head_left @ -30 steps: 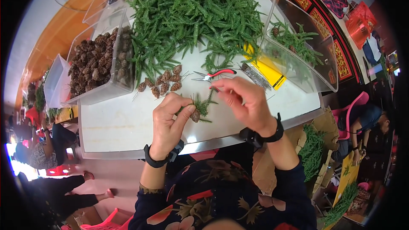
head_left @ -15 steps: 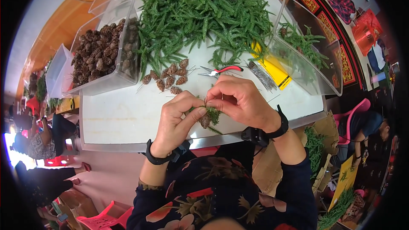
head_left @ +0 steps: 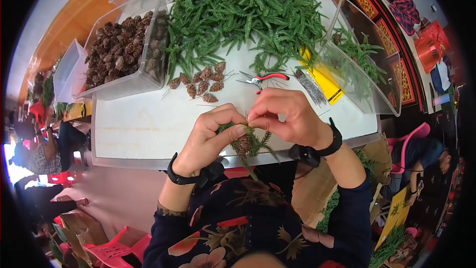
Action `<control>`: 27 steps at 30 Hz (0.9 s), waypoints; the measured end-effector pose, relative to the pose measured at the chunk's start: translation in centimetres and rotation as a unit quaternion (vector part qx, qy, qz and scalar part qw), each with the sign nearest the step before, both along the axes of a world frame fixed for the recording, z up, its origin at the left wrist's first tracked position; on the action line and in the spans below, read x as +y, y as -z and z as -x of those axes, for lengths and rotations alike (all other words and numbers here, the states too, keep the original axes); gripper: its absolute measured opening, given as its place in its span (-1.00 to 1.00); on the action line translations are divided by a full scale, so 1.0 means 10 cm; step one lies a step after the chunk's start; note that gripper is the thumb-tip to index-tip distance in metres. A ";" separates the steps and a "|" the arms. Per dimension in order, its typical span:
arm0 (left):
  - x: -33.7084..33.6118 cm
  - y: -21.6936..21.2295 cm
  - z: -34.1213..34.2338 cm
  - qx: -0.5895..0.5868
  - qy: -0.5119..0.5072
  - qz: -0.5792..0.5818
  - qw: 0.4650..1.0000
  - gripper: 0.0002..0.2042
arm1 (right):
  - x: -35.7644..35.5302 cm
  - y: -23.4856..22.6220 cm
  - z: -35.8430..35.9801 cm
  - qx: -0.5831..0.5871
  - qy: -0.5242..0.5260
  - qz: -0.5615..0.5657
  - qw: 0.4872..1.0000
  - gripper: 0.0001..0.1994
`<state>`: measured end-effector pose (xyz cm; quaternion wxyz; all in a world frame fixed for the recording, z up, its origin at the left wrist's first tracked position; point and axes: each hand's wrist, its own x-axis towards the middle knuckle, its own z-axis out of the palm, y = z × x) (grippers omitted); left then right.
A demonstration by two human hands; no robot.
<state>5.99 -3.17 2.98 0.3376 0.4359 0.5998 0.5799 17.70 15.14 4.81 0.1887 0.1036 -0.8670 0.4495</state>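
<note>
Near the table's front edge, my left hand [head_left: 214, 133] is closed, its thumb and forefinger pinching a green artificial pine sprig [head_left: 262, 144] together with a brown pine cone [head_left: 243, 146]. Both hang below the fingertips. Right beside it, the fingertips of my right hand [head_left: 286, 115] are pinched on a thin wire [head_left: 247, 117] that stands up from the top of the bundle. Just how the wire wraps the stem is hidden by the fingers. Beyond my hands lie several loose wired pine cones [head_left: 202, 82] and red-handled pliers [head_left: 263, 78].
At the left stands a clear bin [head_left: 121, 83] full of pine cones. Green sprigs [head_left: 243, 10] heap at the table's far side. A bundle of thin wires [head_left: 311, 87] lies by a yellow package [head_left: 331, 89]. To the right, another clear bin [head_left: 367, 87] holds sprigs with cones.
Both hands have shifted slightly right with the bundle. The sprig now hangs lower and shows more of its branches and stem. My fingers still pinch at its top.
</note>
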 end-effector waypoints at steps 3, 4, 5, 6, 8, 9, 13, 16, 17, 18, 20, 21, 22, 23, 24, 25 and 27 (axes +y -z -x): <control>0.01 -0.04 -0.01 0.047 -0.001 -0.013 0.999 -0.95 | -0.05 0.00 -0.03 -0.102 0.003 0.124 0.987 -0.89; 0.00 -0.05 -0.02 0.076 -0.010 -0.004 0.997 -0.95 | -0.06 0.01 -0.04 -0.142 0.011 0.172 0.975 -0.90; 0.00 -0.06 -0.04 0.104 -0.018 0.005 0.994 -0.95 | -0.08 0.01 -0.05 -0.182 0.019 0.219 0.958 -0.90; 0.00 -0.06 -0.05 0.132 -0.026 0.014 0.991 -0.95 | -0.09 0.02 -0.06 -0.183 0.018 0.219 0.958 -0.90; 0.02 -0.03 -0.05 0.123 -0.029 0.017 0.992 -0.93 | -0.13 0.06 -0.07 -0.125 0.056 0.139 0.981 -0.90; 0.03 0.00 -0.05 0.115 -0.032 0.019 0.993 -0.92 | -0.13 0.08 -0.07 -0.095 0.075 0.098 0.988 -0.89; 0.03 0.03 -0.01 0.096 -0.010 0.016 0.995 -0.93 | -0.09 0.16 -0.06 0.010 0.040 0.033 0.999 -0.85; 0.03 0.02 0.01 0.066 0.016 0.020 0.998 -0.93 | 0.02 0.16 -0.05 0.055 -0.004 -0.015 0.998 -0.82; 0.03 0.01 0.01 0.041 0.030 0.025 0.998 -0.93 | 0.05 0.16 -0.04 0.079 -0.025 -0.039 0.996 -0.81; 0.03 0.01 0.01 0.016 0.045 0.031 0.998 -0.93 | 0.08 0.16 -0.02 0.078 -0.025 -0.037 0.996 -0.81; 0.04 0.02 0.04 0.010 0.055 0.037 0.998 -0.93 | 0.14 0.15 0.02 0.069 -0.069 -0.048 0.994 -0.78; 0.04 0.02 0.06 0.004 0.065 0.042 0.997 -0.92 | 0.15 0.14 0.03 0.065 -0.091 -0.053 0.992 -0.76; 0.04 0.02 0.07 -0.001 0.075 0.047 0.996 -0.92 | 0.16 0.12 0.04 0.064 -0.090 -0.051 0.993 -0.76; 0.04 0.02 0.08 -0.002 0.076 0.048 0.996 -0.92 | 0.17 0.09 0.05 0.064 -0.084 -0.072 0.992 -0.77; 0.04 0.01 0.08 0.009 0.071 0.051 0.996 -0.92 | 0.17 0.06 0.06 0.065 -0.079 -0.092 0.991 -0.77; 0.05 -0.01 0.09 0.021 0.067 0.055 0.996 -0.92 | 0.17 0.04 0.07 0.065 -0.073 -0.113 0.989 -0.77; 0.04 -0.02 0.08 0.032 0.063 0.059 0.996 -0.92 | 0.14 0.00 0.08 0.081 -0.053 -0.142 0.985 -0.79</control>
